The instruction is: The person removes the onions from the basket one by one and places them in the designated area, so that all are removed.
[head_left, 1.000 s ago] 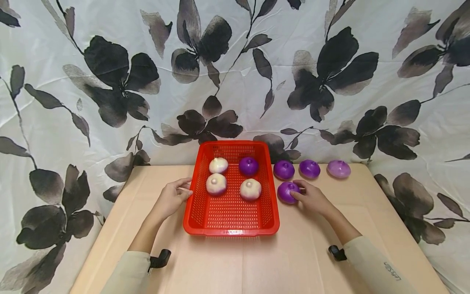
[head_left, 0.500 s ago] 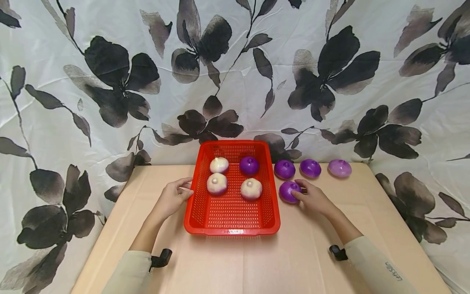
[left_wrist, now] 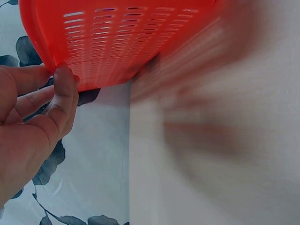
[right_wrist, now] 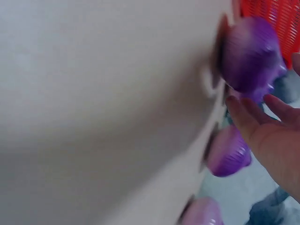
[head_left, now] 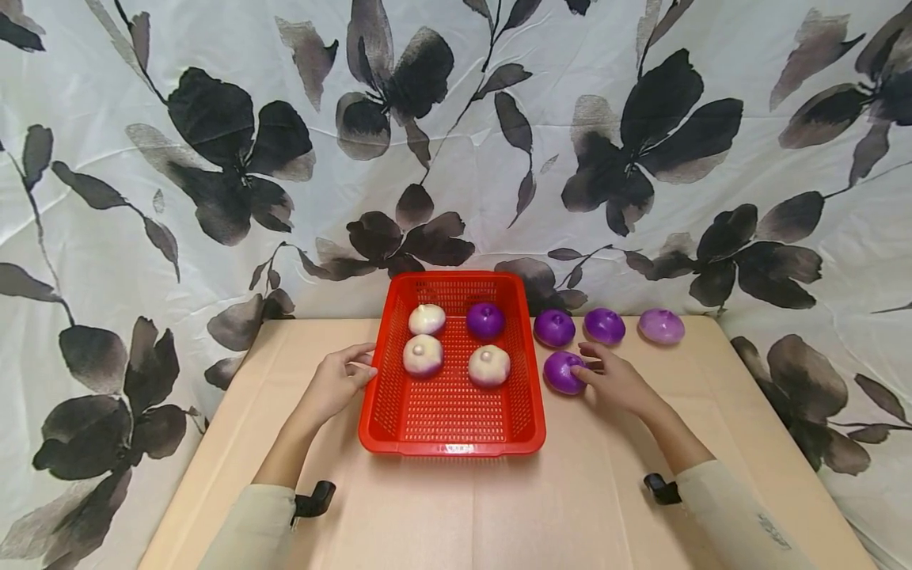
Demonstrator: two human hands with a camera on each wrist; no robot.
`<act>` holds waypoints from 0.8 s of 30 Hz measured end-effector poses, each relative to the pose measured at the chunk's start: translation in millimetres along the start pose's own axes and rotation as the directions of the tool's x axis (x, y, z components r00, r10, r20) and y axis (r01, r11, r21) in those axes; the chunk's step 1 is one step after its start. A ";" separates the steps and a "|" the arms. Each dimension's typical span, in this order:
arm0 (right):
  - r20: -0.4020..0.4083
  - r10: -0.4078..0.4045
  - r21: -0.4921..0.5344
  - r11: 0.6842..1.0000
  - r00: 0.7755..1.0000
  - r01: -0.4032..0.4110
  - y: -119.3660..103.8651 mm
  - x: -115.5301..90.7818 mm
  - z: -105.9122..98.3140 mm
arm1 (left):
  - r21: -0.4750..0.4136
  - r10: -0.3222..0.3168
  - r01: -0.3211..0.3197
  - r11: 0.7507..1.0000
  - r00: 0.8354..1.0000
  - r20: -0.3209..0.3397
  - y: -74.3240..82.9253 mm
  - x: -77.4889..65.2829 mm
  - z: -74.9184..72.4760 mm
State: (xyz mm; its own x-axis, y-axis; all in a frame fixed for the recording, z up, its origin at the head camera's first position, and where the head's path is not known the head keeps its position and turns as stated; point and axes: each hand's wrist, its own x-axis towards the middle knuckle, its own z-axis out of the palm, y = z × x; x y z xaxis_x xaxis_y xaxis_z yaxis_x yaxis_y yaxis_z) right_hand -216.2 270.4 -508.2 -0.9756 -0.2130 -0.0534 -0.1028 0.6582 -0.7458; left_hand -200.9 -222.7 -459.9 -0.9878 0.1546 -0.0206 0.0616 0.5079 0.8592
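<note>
In the head view, my left hand (head_left: 339,382) pinches the left rim of a red perforated plastic basket (head_left: 456,448); the left wrist view shows thumb and fingers meeting on that rim (left_wrist: 35,28). Inside sit a white onion (head_left: 427,319), a purple onion (head_left: 486,321) and two cream onions with purple undersides (head_left: 423,355). My right hand (head_left: 618,383) is just right of a purple onion (head_left: 563,373) standing beside the basket. In the right wrist view, its fingers are extended and slightly apart from this onion (right_wrist: 251,54).
Behind that onion, a row along the table's back edge holds two purple onions (head_left: 604,326) and a paler lilac one (head_left: 661,326). The table (head_left: 470,514) has a light cover. A floral cloth (head_left: 513,190) hangs directly behind it.
My right hand has loosened from the purple onion and drawn slightly to the right, while the onion stays beside the basket. The left hand keeps its place on the rim.
</note>
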 end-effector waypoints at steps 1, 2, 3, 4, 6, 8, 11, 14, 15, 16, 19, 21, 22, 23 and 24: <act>-0.006 -0.002 0.001 1.000 1.000 0.002 -1.9 -0.6 -3.6 | 0.000 0.000 0.000 1.000 1.000 0.000 -0.1 0.1 0.1; -0.015 -0.005 0.000 1.000 1.000 0.005 -3.9 -1.1 -7.3 | 0.000 0.000 0.000 1.000 1.000 0.000 -0.2 0.1 0.3; -0.024 -0.010 0.001 1.000 1.000 0.010 -6.7 -1.8 -11.3 | 0.001 0.000 0.000 1.000 1.000 0.001 -0.2 0.2 0.4; -0.030 -0.012 -0.002 1.000 0.999 0.012 -9.8 -1.9 -15.2 | 0.004 0.000 0.000 1.000 1.000 0.001 -0.3 0.3 0.4; -0.042 -0.023 -0.018 1.000 0.999 0.023 -16.0 -1.8 -22.8 | 0.006 0.003 -0.003 1.000 1.000 -0.002 -0.4 0.7 0.5; -0.049 -0.027 -0.019 0.999 0.998 0.026 -22.9 -1.2 -30.0 | 0.005 0.011 -0.011 1.000 1.000 -0.002 0.2 0.6 0.5; -0.051 -0.047 -0.005 0.999 0.998 0.046 -34.9 0.2 -38.2 | 0.004 0.019 -0.019 1.000 1.000 -0.001 0.2 1.0 0.3; -0.048 -0.080 0.004 0.997 0.996 0.080 -47.0 2.3 -41.6 | 0.001 0.014 -0.014 1.000 1.000 0.000 0.8 0.5 0.0; -0.046 -0.094 0.003 0.996 0.995 0.094 -50.8 3.1 -41.5 | 0.003 0.014 -0.014 1.000 1.000 0.000 0.2 0.7 0.0; -0.044 -0.107 -0.003 0.994 0.993 0.106 -53.9 4.4 -40.7 | 0.001 0.011 -0.011 1.000 1.000 -0.002 0.5 0.6 -0.1; -0.031 -0.136 -0.005 0.991 0.990 0.136 -63.3 8.5 -35.7 | 0.000 0.010 -0.010 1.000 1.000 -0.001 0.5 0.5 0.3; -0.013 -0.149 0.014 0.989 0.989 0.150 -69.8 11.4 -30.8 | 0.001 0.010 -0.010 1.000 1.000 -0.001 0.4 0.7 0.5; -0.008 -0.158 0.021 0.987 0.987 0.158 -73.0 13.1 -28.5 | 0.002 0.008 -0.008 1.000 1.000 0.000 0.3 0.9 0.5; -0.002 -0.165 0.031 0.986 0.986 0.165 -76.4 14.6 -25.9 | 0.003 0.005 -0.005 1.000 1.000 0.001 0.4 1.0 0.6; 0.003 -0.168 0.039 0.985 0.986 0.168 -80.3 15.8 -23.5 | 0.003 0.002 -0.002 1.000 1.000 0.000 0.5 1.2 0.6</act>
State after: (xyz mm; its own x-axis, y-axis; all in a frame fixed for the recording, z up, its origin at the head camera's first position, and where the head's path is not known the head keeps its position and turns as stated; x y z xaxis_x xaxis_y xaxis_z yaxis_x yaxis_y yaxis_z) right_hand -228.0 231.1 -433.6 -0.9439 -0.3227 0.0706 -0.2574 0.5844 -0.7696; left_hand -202.0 -221.8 -459.9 -0.9877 0.1553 -0.0187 0.0639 0.5102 0.8577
